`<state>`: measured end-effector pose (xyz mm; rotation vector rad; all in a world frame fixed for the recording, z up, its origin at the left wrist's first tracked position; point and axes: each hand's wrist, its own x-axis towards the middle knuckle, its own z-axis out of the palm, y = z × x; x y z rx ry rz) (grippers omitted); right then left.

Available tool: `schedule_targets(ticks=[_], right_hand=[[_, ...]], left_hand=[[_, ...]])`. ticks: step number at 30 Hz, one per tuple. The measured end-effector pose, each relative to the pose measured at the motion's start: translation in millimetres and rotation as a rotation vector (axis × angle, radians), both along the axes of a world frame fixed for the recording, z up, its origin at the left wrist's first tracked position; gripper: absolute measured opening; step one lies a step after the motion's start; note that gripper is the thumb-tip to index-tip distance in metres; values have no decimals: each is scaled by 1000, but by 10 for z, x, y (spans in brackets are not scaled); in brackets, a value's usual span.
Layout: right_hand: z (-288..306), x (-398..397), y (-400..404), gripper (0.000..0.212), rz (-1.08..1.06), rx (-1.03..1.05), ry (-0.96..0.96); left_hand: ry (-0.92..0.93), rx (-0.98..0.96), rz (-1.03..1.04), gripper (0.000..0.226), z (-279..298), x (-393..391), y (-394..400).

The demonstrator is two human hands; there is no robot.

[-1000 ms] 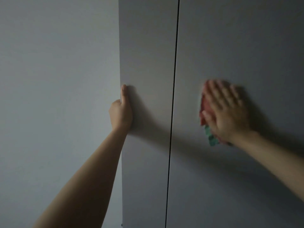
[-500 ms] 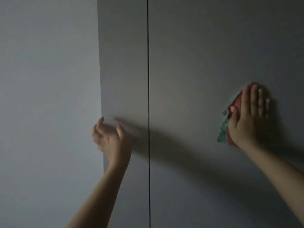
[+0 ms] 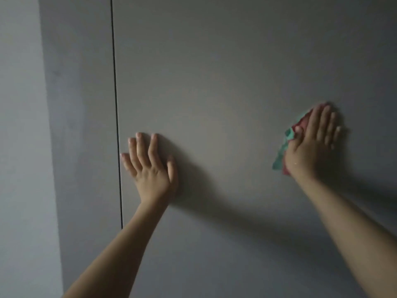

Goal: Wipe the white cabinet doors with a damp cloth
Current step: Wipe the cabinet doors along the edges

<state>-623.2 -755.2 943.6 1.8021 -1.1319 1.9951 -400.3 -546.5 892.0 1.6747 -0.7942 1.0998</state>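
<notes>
We note the changes first. Half a second ago the left hand (image 3: pixel 150 166) hung in front of the narrow white cabinet door (image 3: pixel 81 125) near its left edge, fingers loosely bent. Now it lies flat on the wide white cabinet door (image 3: pixel 214 72), fingers straight and spread, just right of the thin dark vertical gap (image 3: pixel 116 117) between the two doors. One second ago this hand gripped the outer edge of the narrow door. The gap now sits further toward the left of the frame than in both earlier frames, so our view has swung rightward.

The right hand (image 3: pixel 311 145) presses the crumpled red and teal cloth (image 3: pixel 285 145) flat against the wide door at centre right of the frame, fingers straight and close together, thumb lying on the fabric. A second ago it was blurred and near the gap; now it sits well apart from it.

Hard to make out: most of the cloth is hidden under the right palm, with only a teal strip and red folds showing at its left side and above the fingertips. The light is dim and both arms cast broad shadows on the door. The doors run past the top, bottom and right edges of the frame.

Room: bare door surface lies between the two hands and above them. The pale grey wall (image 3: pixel 21 147) fills the left strip of the frame, beside the narrow door.
</notes>
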Motion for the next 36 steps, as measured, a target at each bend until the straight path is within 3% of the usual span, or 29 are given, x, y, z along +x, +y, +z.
schedule_targets(ticks=[2,5,7,9,11,13,14,15,18,20,22,26,27,29,32,34,36], right_hand=[[-212,221,225,66,31,-46,79],[-694,180,317,60,65,-545,793],[-573,-138,28,56,38,-750,1028],[-290,-436,-339,56,-7,-668,863],[-10,-687,-580,60,-26,-386,513],[37,-597,-498,63,-24,-172,220],[-67,-465,-383,65,-19,-135,182],[-241,-359,-273,64,13,-168,242],[-761,-483,-290,59,43,-501,782],[-695,-859,-582,58,22,-599,911],[-461,-1138,-884,58,-25,-516,742],[-92,-1100,-934,66,-26,-31,42],[-119,-947,-796,68,-21,24,-18],[-392,-713,-544,68,20,-121,189],[-740,-911,-649,62,64,-543,824],[-594,-1226,-980,62,17,-557,845],[-449,-1436,-1199,61,-34,-369,570]], left_hand=[[28,-19,1,70,26,-62,-21],[76,-66,-30,65,84,-278,-109],[-7,-40,-39,61,99,-458,-204],[-102,2,-57,60,114,-656,-337],[-162,49,-61,61,122,-845,-503],[-233,110,-45,61,150,-1048,-717],[-261,136,-46,60,163,-1147,-825],[-277,150,-48,60,178,-1240,-936],[-339,158,-10,62,213,-1394,-1185],[-370,167,44,64,187,-1377,-1277],[-389,156,75,65,176,-1345,-1321],[-403,150,95,66,167,-1337,-1351],[-405,155,93,67,187,-1324,-1338],[-403,156,97,68,186,-1301,-1313],[-408,154,86,68,147,-1288,-1309],[-417,135,78,69,150,-1295,-1359],[-419,112,77,68,143,-1299,-1385]])
